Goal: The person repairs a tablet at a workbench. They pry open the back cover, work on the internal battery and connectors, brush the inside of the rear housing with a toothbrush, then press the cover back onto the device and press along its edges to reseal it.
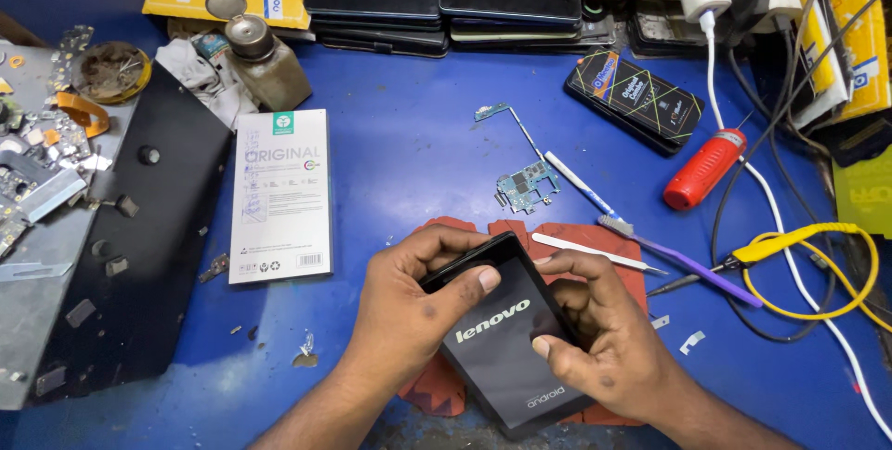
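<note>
Blue desk carries a red mat beneath both hands, where a black smartphone is steadied for handling, left hand clasping its top edge, right hand pinching its side, with tweezers just beyond the right hand.

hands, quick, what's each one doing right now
Left hand: closed on the black phone, thumb on its screen.
Right hand: gripping the same phone, thumb on the screen.
</note>
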